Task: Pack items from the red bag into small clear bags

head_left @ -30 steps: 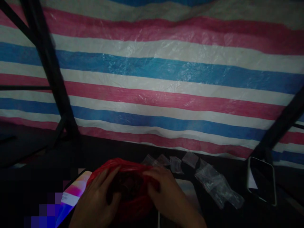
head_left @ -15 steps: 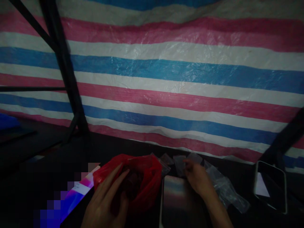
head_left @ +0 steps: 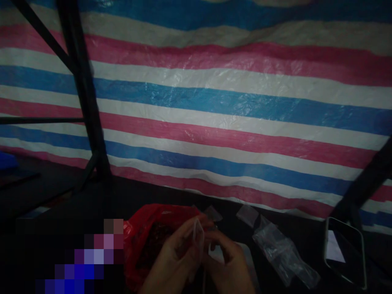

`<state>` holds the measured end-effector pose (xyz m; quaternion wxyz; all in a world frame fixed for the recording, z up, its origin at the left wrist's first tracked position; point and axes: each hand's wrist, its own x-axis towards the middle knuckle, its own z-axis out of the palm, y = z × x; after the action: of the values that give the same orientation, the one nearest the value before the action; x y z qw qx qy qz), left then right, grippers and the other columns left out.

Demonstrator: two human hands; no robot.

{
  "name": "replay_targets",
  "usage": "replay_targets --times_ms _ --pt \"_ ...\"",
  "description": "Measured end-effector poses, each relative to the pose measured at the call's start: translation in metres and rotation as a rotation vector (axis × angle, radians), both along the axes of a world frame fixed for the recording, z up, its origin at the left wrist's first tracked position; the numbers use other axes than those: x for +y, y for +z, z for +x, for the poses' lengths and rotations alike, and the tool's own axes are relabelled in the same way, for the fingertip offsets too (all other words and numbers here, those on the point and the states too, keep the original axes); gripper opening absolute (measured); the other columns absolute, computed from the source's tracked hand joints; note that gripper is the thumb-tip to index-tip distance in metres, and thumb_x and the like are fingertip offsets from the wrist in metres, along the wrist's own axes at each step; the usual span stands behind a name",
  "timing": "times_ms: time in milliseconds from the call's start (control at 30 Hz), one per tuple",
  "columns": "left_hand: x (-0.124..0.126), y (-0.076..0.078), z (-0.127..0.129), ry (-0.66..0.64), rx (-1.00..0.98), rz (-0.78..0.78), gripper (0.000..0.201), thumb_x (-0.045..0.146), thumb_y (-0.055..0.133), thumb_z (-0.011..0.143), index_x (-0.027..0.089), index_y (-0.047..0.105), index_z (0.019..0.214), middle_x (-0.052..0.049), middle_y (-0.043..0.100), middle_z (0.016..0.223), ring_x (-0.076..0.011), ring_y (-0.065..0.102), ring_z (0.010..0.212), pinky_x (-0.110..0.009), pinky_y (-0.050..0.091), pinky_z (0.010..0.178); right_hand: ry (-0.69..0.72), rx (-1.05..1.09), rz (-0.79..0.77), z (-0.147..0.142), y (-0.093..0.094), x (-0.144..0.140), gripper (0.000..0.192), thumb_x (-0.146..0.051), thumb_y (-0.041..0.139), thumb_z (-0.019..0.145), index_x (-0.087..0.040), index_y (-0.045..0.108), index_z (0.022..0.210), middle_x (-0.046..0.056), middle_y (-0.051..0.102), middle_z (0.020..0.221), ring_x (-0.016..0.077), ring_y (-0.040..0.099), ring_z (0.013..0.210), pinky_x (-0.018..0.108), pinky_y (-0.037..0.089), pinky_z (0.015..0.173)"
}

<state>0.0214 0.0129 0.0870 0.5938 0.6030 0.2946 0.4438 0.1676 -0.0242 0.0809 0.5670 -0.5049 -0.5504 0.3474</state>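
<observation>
At the lower centre of the head view, the left hand point(head_left: 171, 265) and the right hand point(head_left: 228, 267) met over a small clear plastic pouch point(head_left: 197, 234), each pinching it between fingertips just above the dark table point(head_left: 128, 200). Immediately to the left of the hands lay an open red plastic bag point(head_left: 147, 241) with dark contents visible inside. To the right, a loose heap of clear pouches point(head_left: 281, 255) rested on the table, near the hands but apart from them. Farther right stood a phone point(head_left: 344, 251) with a dark screen. Behind everything hung a tarpaulin point(head_left: 214, 106) striped in red, white and blue, crossed at the left by a dark metal frame point(head_left: 85, 102).
</observation>
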Motion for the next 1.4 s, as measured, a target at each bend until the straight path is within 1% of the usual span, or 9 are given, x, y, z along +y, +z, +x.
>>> replay_targets --times_ms 200,333,500,667,767,867,967,1200,1400 --pt "0.005 -0.013 0.009 0.002 -0.147 -0.049 0.068 0.05 0.092 0.071 0.027 0.073 0.132 -0.012 0.077 0.135 -0.0334 0.072 0.126 -0.046 0.057 0.11 -0.068 0.004 0.005 0.013 0.0 0.002 0.012 -0.023 0.077 0.079 -0.025 0.084 0.088 0.003 0.079 0.084 0.021 0.069 0.078 0.028 0.055 0.075" --pt "-0.003 -0.029 -0.005 0.031 -0.021 -0.07 0.076 0.029 0.092 0.065 0.029 0.07 0.138 -0.007 0.074 0.142 -0.0328 0.066 0.136 -0.044 0.053 0.114 -0.025 -0.019 0.009 0.004 -0.003 0.002 0.012 -0.022 0.075 0.081 -0.026 0.084 0.087 0.004 0.08 0.085 0.021 0.072 0.077 0.028 0.057 0.073" --pt "0.0 -0.027 -0.019 0.256 -0.114 -0.263 0.058 0.051 0.089 0.066 0.026 0.079 0.117 -0.006 0.083 0.122 -0.0311 0.078 0.115 -0.036 0.067 0.093 -0.103 -0.187 0.129 -0.009 -0.005 0.005 0.014 -0.019 0.07 0.087 -0.028 0.081 0.091 0.001 0.079 0.085 0.0186 0.074 0.079 0.023 0.057 0.072" --pt "0.013 -0.01 -0.039 0.697 -0.134 -0.338 0.066 0.069 0.082 0.063 0.021 0.08 0.106 -0.009 0.086 0.108 -0.031 0.082 0.099 -0.036 0.069 0.082 -0.226 -0.432 0.299 -0.037 0.002 0.008 0.026 -0.015 0.059 0.095 -0.031 0.076 0.107 0.001 0.08 0.107 0.0196 0.075 0.101 0.028 0.057 0.09" --pt "0.014 -0.006 -0.051 0.83 -0.107 -0.282 0.059 0.067 0.075 0.072 0.021 0.078 0.108 -0.008 0.085 0.106 -0.0287 0.081 0.094 -0.035 0.068 0.077 -0.13 -0.613 0.258 -0.06 -0.006 0.012 0.031 -0.011 0.059 0.095 -0.031 0.074 0.114 0.0 0.081 0.11 0.0213 0.074 0.102 0.036 0.051 0.1" --pt "0.013 -0.004 -0.059 0.889 -0.071 -0.196 0.057 0.067 0.073 0.071 0.021 0.077 0.103 -0.007 0.084 0.102 -0.027 0.08 0.088 -0.033 0.067 0.07 -0.169 -0.775 0.106 -0.074 -0.018 0.016 0.036 -0.013 0.058 0.097 -0.028 0.071 0.128 0.006 0.079 0.123 0.0289 0.073 0.113 0.048 0.045 0.107" --pt "0.017 -0.007 -0.063 0.864 -0.011 -0.128 0.056 0.066 0.073 0.071 0.021 0.076 0.103 -0.008 0.082 0.104 -0.0271 0.078 0.089 -0.034 0.065 0.071 -0.169 -0.878 -0.033 -0.078 -0.022 0.022 0.037 -0.015 0.063 0.097 -0.028 0.071 0.131 0.009 0.076 0.132 0.0334 0.07 0.118 0.052 0.044 0.105" --pt "0.022 -0.018 -0.071 0.768 0.077 -0.1 0.05 0.063 0.072 0.077 0.022 0.076 0.106 -0.007 0.082 0.107 -0.0285 0.077 0.1 -0.038 0.062 0.088 -0.048 -0.778 -0.148 -0.072 -0.006 0.027 0.028 -0.009 0.067 0.093 -0.032 0.078 0.105 0.0 0.079 0.116 0.0278 0.066 0.116 0.045 0.041 0.107" --pt "0.01 -0.024 -0.073 0.421 0.272 -0.036 0.027 0.043 0.067 0.089 0.028 0.076 0.11 -0.003 0.081 0.116 -0.0239 0.076 0.109 -0.034 0.058 0.097 -0.056 -0.979 -0.23 -0.047 -0.012 0.026 0.04 -0.012 0.064 0.09 -0.032 0.077 0.123 0.009 0.07 0.131 0.0334 0.064 0.121 0.05 0.048 0.106"
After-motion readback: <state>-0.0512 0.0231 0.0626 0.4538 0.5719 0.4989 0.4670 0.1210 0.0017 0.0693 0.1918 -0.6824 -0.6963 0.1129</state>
